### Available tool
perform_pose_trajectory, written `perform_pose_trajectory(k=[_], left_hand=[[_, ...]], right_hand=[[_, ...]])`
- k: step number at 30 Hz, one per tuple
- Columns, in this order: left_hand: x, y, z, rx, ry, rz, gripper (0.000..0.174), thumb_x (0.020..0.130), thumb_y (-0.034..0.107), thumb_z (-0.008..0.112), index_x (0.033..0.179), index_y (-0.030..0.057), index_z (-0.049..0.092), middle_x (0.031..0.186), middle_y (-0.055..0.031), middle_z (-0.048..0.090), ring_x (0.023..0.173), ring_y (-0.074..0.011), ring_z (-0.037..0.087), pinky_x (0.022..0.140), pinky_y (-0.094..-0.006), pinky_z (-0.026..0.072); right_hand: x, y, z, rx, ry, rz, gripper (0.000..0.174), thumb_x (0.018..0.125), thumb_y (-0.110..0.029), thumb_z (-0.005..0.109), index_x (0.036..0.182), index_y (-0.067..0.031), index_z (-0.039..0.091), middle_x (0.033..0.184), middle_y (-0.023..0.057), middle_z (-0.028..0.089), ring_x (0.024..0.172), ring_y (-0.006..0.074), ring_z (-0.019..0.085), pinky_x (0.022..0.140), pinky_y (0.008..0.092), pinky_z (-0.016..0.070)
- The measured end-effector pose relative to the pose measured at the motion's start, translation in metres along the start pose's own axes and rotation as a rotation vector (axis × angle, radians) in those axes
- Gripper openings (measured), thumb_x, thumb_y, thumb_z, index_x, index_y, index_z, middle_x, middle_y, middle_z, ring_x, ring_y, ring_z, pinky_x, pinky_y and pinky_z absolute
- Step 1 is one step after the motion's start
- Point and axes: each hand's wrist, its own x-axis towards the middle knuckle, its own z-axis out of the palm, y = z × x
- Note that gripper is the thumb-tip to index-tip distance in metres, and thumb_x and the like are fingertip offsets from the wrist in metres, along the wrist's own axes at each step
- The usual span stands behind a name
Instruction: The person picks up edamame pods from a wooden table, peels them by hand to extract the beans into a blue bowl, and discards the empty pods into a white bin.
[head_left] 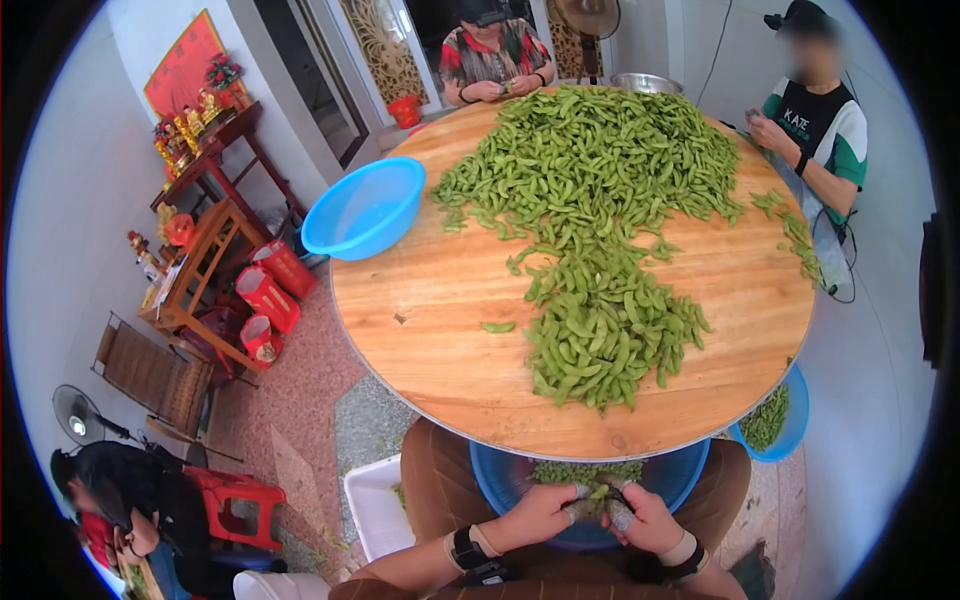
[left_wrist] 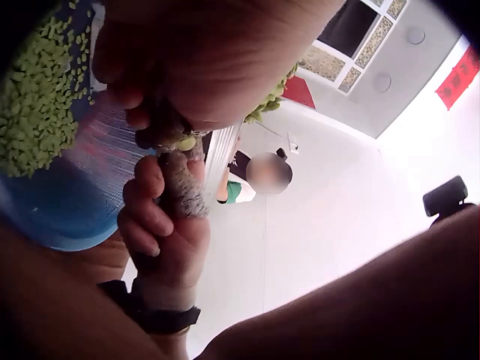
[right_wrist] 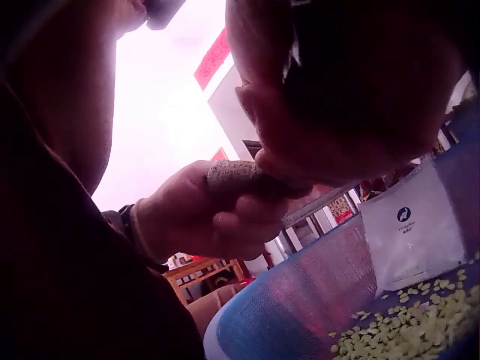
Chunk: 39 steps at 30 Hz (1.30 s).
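Note:
My left hand (head_left: 538, 512) and right hand (head_left: 645, 518) meet over a blue basin (head_left: 490, 484) between my knees. Their wrapped thumbs come together at a green soybean pod (head_left: 600, 492), which both pinch. In the left wrist view a pale green bean (left_wrist: 186, 142) peeks out between the fingertips; most of the pod is hidden by fingers. Grey, rough wrapping (left_wrist: 185, 191) covers the right thumb. Shelled green beans (left_wrist: 34, 105) lie heaped in the basin. The right wrist view has both hands dark against the light, above the basin's mesh-patterned wall (right_wrist: 322, 274).
A round wooden table (head_left: 430, 330) stands ahead, bearing a large heap of pods (head_left: 610, 150) and a smaller near pile (head_left: 600, 340). A light-blue basin (head_left: 365, 210) sits at its left edge. A white tub (head_left: 375, 500) and blue bucket (head_left: 790, 420) flank me. Other people sit around.

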Motion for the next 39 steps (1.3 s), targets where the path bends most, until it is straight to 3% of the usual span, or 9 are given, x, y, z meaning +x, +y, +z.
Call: perform_pose_trajectory(k=[2, 10, 13, 16, 18, 19, 22, 27, 39], left_hand=[[0.0, 0.001, -0.001, -0.07, 0.133, -0.041, 0.028, 0.078, 0.003, 0.056, 0.106, 0.0034, 0.061, 0.088, -0.0198, 0.061, 0.08, -0.0344, 0.061, 0.071, -0.0364, 0.049], [-0.007, 0.008, -0.008, 0.099, 0.076, 0.06, 0.025, 0.08, 0.005, 0.059, 0.105, 0.0043, 0.062, 0.081, -0.018, 0.058, 0.078, -0.0359, 0.057, 0.07, -0.0394, 0.0465], [-0.006, 0.006, -0.007, 0.127, 0.058, 0.045, 0.019, 0.082, 0.006, 0.059, 0.101, 0.0019, 0.061, 0.08, -0.0143, 0.058, 0.077, -0.0308, 0.058, 0.069, -0.0389, 0.0462], [-0.003, 0.003, -0.01, -0.135, 0.022, 0.067, 0.012, 0.088, 0.01, 0.057, 0.095, 0.001, 0.061, 0.076, -0.0073, 0.057, 0.069, -0.0194, 0.055, 0.064, -0.032, 0.0447], [-0.002, 0.008, -0.019, -0.661, -0.247, -0.391, 0.014, 0.093, 0.014, 0.054, 0.093, 0.0024, 0.061, 0.074, -0.0014, 0.055, 0.064, -0.0101, 0.049, 0.059, -0.0237, 0.0407], [0.001, 0.01, -0.021, -0.666, -0.263, -0.404, 0.014, 0.093, 0.014, 0.054, 0.093, 0.0024, 0.061, 0.074, -0.0014, 0.055, 0.064, -0.0101, 0.049, 0.059, -0.0237, 0.0407], [0.007, 0.006, -0.012, -0.863, -0.006, -0.443, 0.016, 0.095, 0.017, 0.051, 0.089, 0.0043, 0.059, 0.074, 0.0001, 0.055, 0.062, -0.0087, 0.049, 0.056, -0.0215, 0.039], [0.022, 0.001, 0.001, -0.735, 0.041, -0.471, 0.017, 0.095, 0.015, 0.05, 0.09, 0.0024, 0.059, 0.076, -0.0011, 0.057, 0.068, -0.0091, 0.052, 0.062, -0.0235, 0.0432], [0.023, 0.006, 0.003, -0.606, -0.027, -0.38, 0.014, 0.093, 0.006, 0.048, 0.088, 0.0004, 0.06, 0.076, -0.0021, 0.059, 0.062, -0.0088, 0.053, 0.056, -0.0232, 0.0446]], right_hand=[[-0.002, -0.004, -0.001, -0.097, 0.035, 0.004, 0.033, 0.091, -0.011, 0.05, 0.124, -0.0043, 0.05, 0.074, 0.0005, 0.059, 0.052, 0.0067, 0.051, 0.047, 0.0217, 0.0434], [-0.005, 0.007, -0.004, -0.171, -0.011, 0.008, 0.028, 0.089, -0.009, 0.051, 0.117, -0.0052, 0.054, 0.072, -0.0009, 0.06, 0.051, 0.0067, 0.051, 0.047, 0.0215, 0.0423], [-0.005, -0.002, -0.003, -0.01, -0.047, 0.007, 0.027, 0.091, -0.011, 0.05, 0.117, -0.0059, 0.054, 0.072, -0.0019, 0.057, 0.05, 0.006, 0.049, 0.046, 0.0208, 0.0407], [-0.001, -0.002, -0.006, 0.187, -0.113, 0.039, 0.018, 0.095, -0.016, 0.048, 0.107, -0.0041, 0.055, 0.069, -0.0015, 0.052, 0.049, 0.006, 0.045, 0.045, 0.0213, 0.0392], [0.005, 0.01, -0.009, 0.23, -0.24, -0.05, 0.016, 0.096, -0.017, 0.047, 0.103, -0.0045, 0.053, 0.069, -0.0007, 0.051, 0.049, 0.0062, 0.045, 0.044, 0.0216, 0.0386], [0.006, 0.01, -0.01, 0.245, -0.229, -0.04, 0.016, 0.096, -0.017, 0.047, 0.103, -0.0045, 0.053, 0.069, -0.0007, 0.051, 0.049, 0.0062, 0.045, 0.044, 0.0216, 0.0386], [0.013, 0.007, -0.013, 0.117, -0.049, -0.013, 0.014, 0.096, -0.018, 0.046, 0.101, -0.0054, 0.05, 0.068, -0.0001, 0.051, 0.05, 0.0068, 0.046, 0.043, 0.0221, 0.039], [0.009, 0.019, -0.019, 0.119, 0.02, 0.009, 0.015, 0.096, -0.017, 0.045, 0.09, -0.0045, 0.049, 0.068, 0.0011, 0.051, 0.049, 0.007, 0.046, 0.044, 0.0218, 0.0383], [0.004, 0.016, -0.02, 0.209, -0.033, 0.004, 0.014, 0.092, -0.014, 0.045, 0.102, -0.0055, 0.047, 0.077, -0.0006, 0.053, 0.051, 0.0053, 0.046, 0.044, 0.0196, 0.0387]])
